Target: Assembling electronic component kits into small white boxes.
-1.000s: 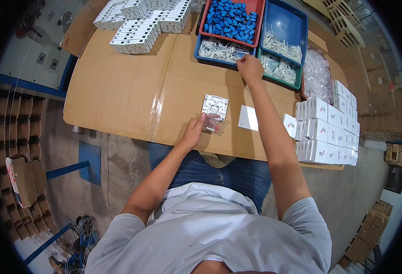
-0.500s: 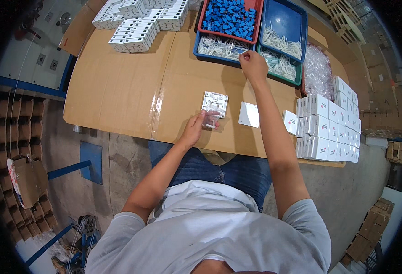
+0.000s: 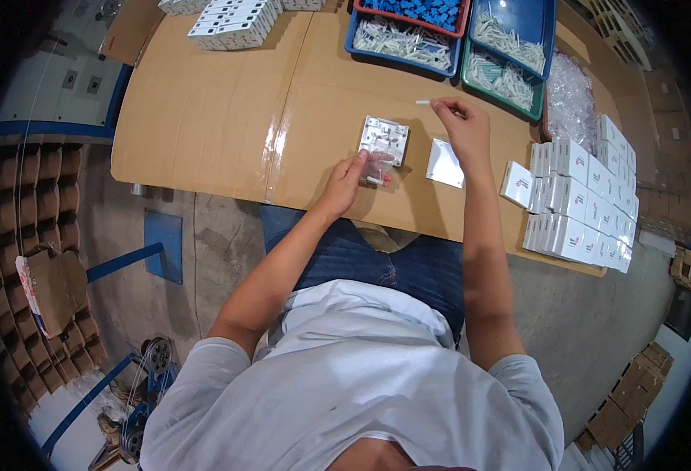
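Note:
My left hand, at the near middle of the table, holds a small clear plastic bag between thumb and fingers. The bag overlaps the near edge of a white square plastic fitting, and something small and reddish shows by it. Out to the right, my right hand is raised over the table with thumb and fingertips pinched on a thin white plastic stick, which points left. Under and left of that hand lies a flat white square plate.
Toward the back stand a blue tray of white sticks, a red tray of blue parts, and a green tray. Clear plastic bags fill a bin beside them. White boxes are stacked right; white units sit far left.
My right hand has come back from the blue tray toward me, with a white stick now showing in its fingers. My left hand still holds the bag by the fitting. The view has shifted.

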Motion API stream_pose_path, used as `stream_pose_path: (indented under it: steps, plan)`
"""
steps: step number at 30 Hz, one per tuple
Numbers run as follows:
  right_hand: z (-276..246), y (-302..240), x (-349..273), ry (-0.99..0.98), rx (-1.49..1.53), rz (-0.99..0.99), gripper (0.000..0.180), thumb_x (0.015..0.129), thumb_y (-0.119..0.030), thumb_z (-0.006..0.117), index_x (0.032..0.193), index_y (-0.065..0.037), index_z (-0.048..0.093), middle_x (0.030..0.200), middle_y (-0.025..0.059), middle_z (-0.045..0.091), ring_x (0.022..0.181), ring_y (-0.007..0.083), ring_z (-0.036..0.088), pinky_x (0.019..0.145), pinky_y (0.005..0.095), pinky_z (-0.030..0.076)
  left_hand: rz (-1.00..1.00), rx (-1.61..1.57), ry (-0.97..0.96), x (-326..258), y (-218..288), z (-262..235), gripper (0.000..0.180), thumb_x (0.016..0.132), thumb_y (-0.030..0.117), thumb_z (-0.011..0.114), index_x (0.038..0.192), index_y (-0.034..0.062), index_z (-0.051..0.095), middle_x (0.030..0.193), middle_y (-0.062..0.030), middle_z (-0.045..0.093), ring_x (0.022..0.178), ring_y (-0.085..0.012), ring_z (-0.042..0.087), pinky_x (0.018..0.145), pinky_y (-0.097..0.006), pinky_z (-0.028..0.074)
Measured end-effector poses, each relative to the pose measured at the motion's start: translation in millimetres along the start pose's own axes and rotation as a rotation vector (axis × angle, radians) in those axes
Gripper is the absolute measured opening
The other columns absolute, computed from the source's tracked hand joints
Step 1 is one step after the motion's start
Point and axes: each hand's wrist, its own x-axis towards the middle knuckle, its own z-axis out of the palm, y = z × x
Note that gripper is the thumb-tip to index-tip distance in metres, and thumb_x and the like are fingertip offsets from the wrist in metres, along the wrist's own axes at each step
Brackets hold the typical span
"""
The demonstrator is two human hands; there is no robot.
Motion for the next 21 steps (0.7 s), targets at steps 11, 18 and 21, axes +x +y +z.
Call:
stream_pose_path:
  steps: [11,18,21]
  plan:
    - [5,7,-73,-0.141,0.096,0.276,0.014,0.094,-0.011,0.072,0.100,0.000,0.077,0.078,-0.0054,0.064,0.069,0.0018,0.051,0.060,0.0197,0.038,0.018,-0.027,-0.012,0,7,5,0.060,0.113,0.043,0.030,0.129,-0.0059,0.060,0.101,-0.0149,0.072,0.094,-0.0214,0.070,0.091,-0.036,0.054]
    - [14,8,-75,-0.121,0.059,0.188,0.014,0.095,-0.012,0.072,0.100,0.000,0.077,0.074,-0.0072,0.062,0.064,-0.0002,0.046,0.055,0.0191,0.033,0.036,-0.030,-0.040,-1,5,5,0.058,0.113,0.042,0.031,0.128,-0.0054,0.061,0.100,-0.0138,0.072,0.093,-0.0211,0.069,0.090,-0.036,0.055]
    - [15,8,-76,-0.110,-0.028,0.174,0.015,0.095,-0.013,0.072,0.100,0.000,0.077,0.074,-0.0074,0.061,0.063,-0.0006,0.045,0.054,0.0193,0.033,0.015,-0.038,-0.005,-2,5,6,0.055,0.113,0.038,0.034,0.127,-0.0057,0.064,0.100,-0.0123,0.073,0.092,-0.0182,0.069,0.090,-0.033,0.054]
